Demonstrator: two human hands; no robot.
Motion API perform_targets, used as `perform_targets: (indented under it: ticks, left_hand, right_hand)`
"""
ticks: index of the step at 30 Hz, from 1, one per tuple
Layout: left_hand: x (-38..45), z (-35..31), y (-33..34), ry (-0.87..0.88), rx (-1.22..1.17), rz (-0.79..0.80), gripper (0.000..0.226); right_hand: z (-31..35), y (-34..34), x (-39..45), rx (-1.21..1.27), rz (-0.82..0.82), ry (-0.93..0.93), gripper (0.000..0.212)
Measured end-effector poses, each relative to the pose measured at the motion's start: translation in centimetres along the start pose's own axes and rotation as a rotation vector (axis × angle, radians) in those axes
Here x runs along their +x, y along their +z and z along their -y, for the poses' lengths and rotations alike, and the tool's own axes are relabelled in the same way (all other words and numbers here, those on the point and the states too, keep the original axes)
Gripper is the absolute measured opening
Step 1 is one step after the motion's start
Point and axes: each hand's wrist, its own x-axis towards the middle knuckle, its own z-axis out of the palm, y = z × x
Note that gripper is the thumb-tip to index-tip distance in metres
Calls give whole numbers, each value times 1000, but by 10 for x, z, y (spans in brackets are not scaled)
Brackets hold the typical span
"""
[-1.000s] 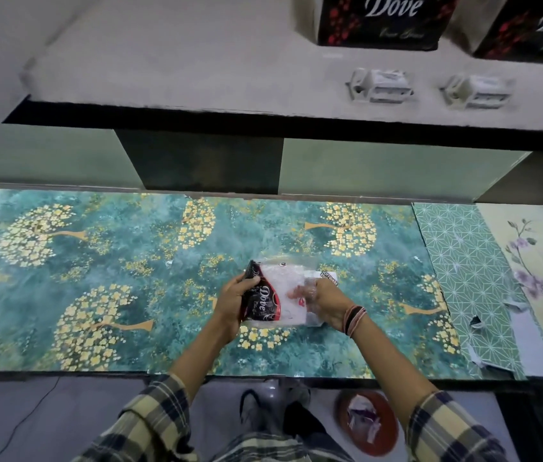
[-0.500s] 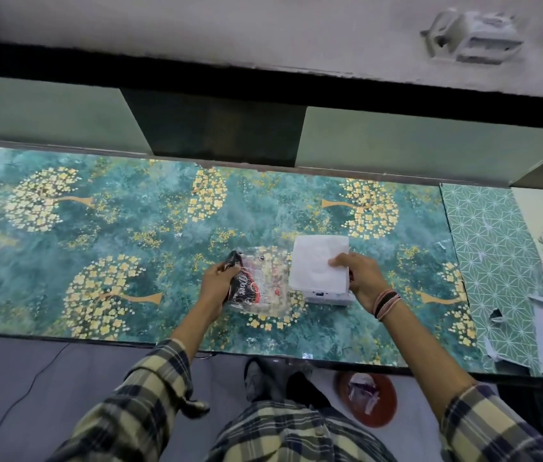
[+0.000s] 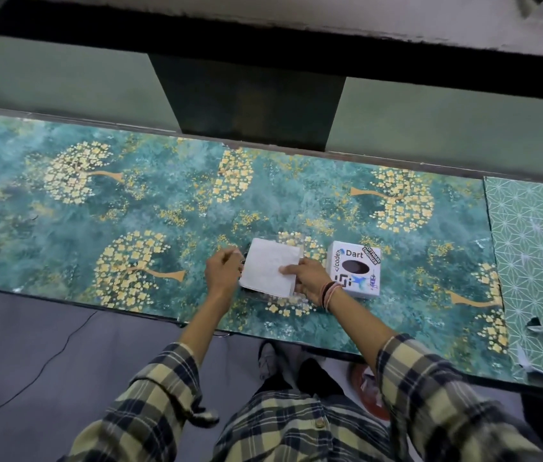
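A white folded tissue stack (image 3: 268, 270) lies over a clear plastic wrapper (image 3: 297, 240) on the teal table with gold tree print (image 3: 130, 201). My left hand (image 3: 223, 271) is curled at the stack's left edge, where it grips the wrapper's dark end. At the stack's right edge, my right hand (image 3: 308, 278) pinches the tissues, with the thumb on top. Most of the wrapper is hidden under the tissues. A white box with stickers reading "Dart" (image 3: 355, 270) stands just right of my right hand.
A green sheet with a star pattern (image 3: 533, 261), torn in places, covers the table's right end. A shelf (image 3: 263, 15) overhangs the back. Below the front edge are grey floor, a thin cable (image 3: 46, 358) and a red round object (image 3: 372, 395).
My right hand has carried the white tissue stack left, off the sticker box and onto the wrapper held by my left hand. The box now shows. The view has tilted down.
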Motion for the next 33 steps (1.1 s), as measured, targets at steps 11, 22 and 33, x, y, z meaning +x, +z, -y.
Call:
perform_targets:
  ticks: [11, 22, 33]
  left_hand:
    - [-13, 0, 40, -188, -74, 426, 25]
    - [-11, 4, 54, -140, 89, 393, 43]
    - [-43, -9, 92, -12, -54, 590, 54]
  right_hand:
    - [4, 4, -24, -756, -383, -346, 40]
    - [7, -69, -29, -896, -576, 6, 129]
    - [9, -107, -68, -187, -236, -329, 102]
